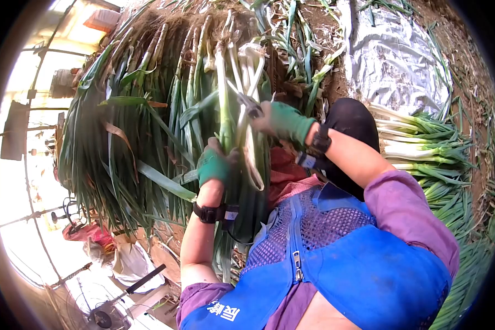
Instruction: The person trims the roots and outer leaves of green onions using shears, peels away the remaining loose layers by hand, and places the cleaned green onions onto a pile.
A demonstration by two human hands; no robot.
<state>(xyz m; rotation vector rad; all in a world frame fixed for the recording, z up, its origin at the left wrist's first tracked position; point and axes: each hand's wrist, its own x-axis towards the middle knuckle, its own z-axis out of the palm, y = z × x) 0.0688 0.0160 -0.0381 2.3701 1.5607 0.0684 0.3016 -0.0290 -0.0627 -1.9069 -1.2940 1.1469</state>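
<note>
My left hand (214, 162), in a green glove with grey fingertips, is closed around a long green onion (224, 99), near where its white stalk turns green. The roots point away from me. My right hand (285, 122), gloved the same way, grips a small metal tool that looks like shears (249, 104). Its blades reach toward the white stalks; whether they touch is unclear. A peeled-back outer leaf (251, 165) hangs between my hands. Beneath and to the left lies a large pile of untrimmed green onions (132, 132) with brown roots at the far end.
At right, cleaned green onions (418, 143) lie in a long row beside my knee (355, 126). A white plastic sheet (393, 60) covers the ground at the upper right. Leaf scraps (305, 60) litter the soil. A white bag (135, 264) stands at lower left.
</note>
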